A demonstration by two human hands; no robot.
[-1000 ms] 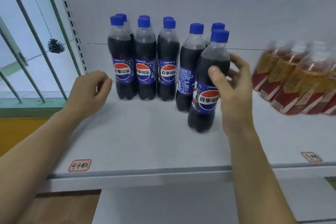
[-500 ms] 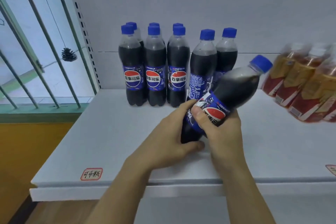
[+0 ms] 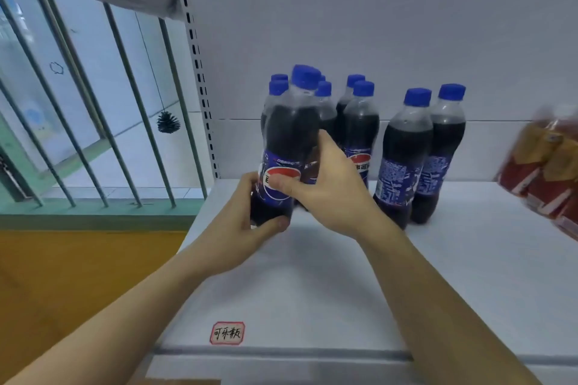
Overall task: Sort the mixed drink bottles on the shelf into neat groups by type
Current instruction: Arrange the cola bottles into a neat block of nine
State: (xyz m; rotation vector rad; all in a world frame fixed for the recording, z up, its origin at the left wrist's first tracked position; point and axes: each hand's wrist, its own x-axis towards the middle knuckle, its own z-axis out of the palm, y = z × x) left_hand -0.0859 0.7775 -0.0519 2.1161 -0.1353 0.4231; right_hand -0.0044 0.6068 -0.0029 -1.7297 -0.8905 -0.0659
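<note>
- White shelf (image 3: 344, 284) fills lower frame; cola group (image 3: 359, 134) stands centre-back.
- Held cola bottle (image 3: 289, 147), frame centre-left, long axis near vertical, base just above the shelf, front-left of the group.
- Your left hand (image 3: 237, 228) wraps its base, right hand (image 3: 325, 191) wraps its label; set it straight down.

White wall (image 3: 375, 25) behind; slotted upright rail (image 3: 200, 84) at left. Window bars (image 3: 125, 97) let in pale daylight. Pine cone (image 3: 168, 122) hung on a string. Orange floor (image 3: 78, 275) below.
</note>
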